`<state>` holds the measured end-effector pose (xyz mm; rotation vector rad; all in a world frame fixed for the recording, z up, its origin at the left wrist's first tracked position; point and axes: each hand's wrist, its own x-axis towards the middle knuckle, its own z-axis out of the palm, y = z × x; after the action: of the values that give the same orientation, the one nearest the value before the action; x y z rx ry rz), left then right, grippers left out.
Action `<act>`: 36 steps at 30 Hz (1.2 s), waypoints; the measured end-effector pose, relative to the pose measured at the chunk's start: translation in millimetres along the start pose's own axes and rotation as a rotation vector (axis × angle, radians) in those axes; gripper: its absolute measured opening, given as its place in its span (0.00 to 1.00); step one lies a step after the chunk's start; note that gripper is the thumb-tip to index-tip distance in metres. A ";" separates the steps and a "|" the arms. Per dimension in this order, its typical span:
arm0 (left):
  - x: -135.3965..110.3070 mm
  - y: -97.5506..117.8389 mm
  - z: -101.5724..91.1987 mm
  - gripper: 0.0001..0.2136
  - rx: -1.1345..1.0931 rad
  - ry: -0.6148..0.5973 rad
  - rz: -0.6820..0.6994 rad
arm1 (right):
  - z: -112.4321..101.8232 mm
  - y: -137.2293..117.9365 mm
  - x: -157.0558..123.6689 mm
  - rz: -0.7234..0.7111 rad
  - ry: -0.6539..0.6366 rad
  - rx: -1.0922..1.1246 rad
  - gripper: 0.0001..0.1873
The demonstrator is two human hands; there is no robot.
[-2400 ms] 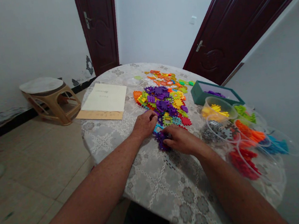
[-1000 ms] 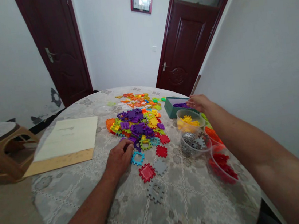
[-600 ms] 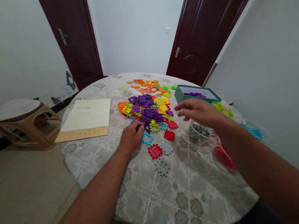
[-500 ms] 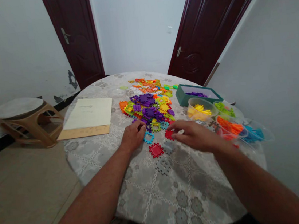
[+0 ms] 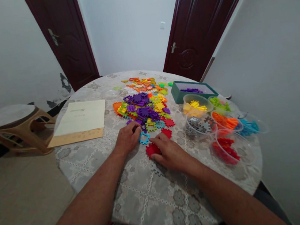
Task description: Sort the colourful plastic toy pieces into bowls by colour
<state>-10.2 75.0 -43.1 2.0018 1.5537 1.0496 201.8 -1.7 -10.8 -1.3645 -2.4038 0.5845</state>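
My left hand (image 5: pixel 127 137) rests on the round table (image 5: pixel 150 197) with its fingers curled at the near edge of a pile of coloured plastic tiles (image 5: pixel 145 107). Its fingertips are beside a blue frame tile (image 5: pixel 144 138); anything inside the curl is hidden. My right hand (image 5: pixel 169 153) lies just to the right, thumb and fingers closed around a red square tile (image 5: pixel 151 150). A grey tile (image 5: pixel 155 169) peeks out under that hand. Another red tile (image 5: pixel 166 133) lies just beyond the thumb.
Clear bowls sit at the right, sorted by colour: yellow (image 5: pixel 195 106), grey (image 5: pixel 198 125), red (image 5: pixel 227 150), orange (image 5: pixel 224 120), green (image 5: pixel 219 101), blue (image 5: pixel 248 127). A teal box (image 5: pixel 176 94) holds purple tiles. Paper (image 5: pixel 80 116) lies at the left; a stool (image 5: pixel 10 125) stands on the floor.
My right hand came back from the teal box, crossed over the bowls and settled on the red tile. My left hand stayed by the pile. The purple cluster seen earlier is gone.
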 end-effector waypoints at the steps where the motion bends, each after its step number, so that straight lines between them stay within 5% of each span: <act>1: 0.2 0.1 -0.5 0.13 0.002 -0.004 0.004 | 0.1 0.8 -0.5 -0.010 0.028 0.037 0.23; 6: 0.1 1.1 -1.8 0.12 0.019 -0.006 0.007 | -2.4 20.3 2.2 0.025 0.158 0.253 0.05; 12: -0.3 1.8 -1.6 0.13 0.017 -0.014 -0.002 | -8.8 63.6 9.0 0.253 0.362 0.221 0.08; 18: 0.3 0.6 -1.2 0.13 0.024 -0.013 -0.003 | -7.4 73.3 10.6 0.308 0.290 -0.002 0.21; 23: 0.6 -2.8 0.5 0.12 0.021 -0.010 0.013 | -6.0 74.3 12.5 0.340 0.272 0.041 0.29; 30: -0.4 1.6 -1.4 0.12 0.006 0.004 -0.005 | -7.9 68.2 19.3 0.285 0.252 0.006 0.09; 36: 0.4 2.8 -1.4 0.12 -0.008 0.003 0.000 | -15.1 74.0 43.6 0.232 0.237 -0.200 0.07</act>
<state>-9.5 74.3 -40.1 1.9962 1.5484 1.0575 241.7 73.2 -31.2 -1.7061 -2.1768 0.2229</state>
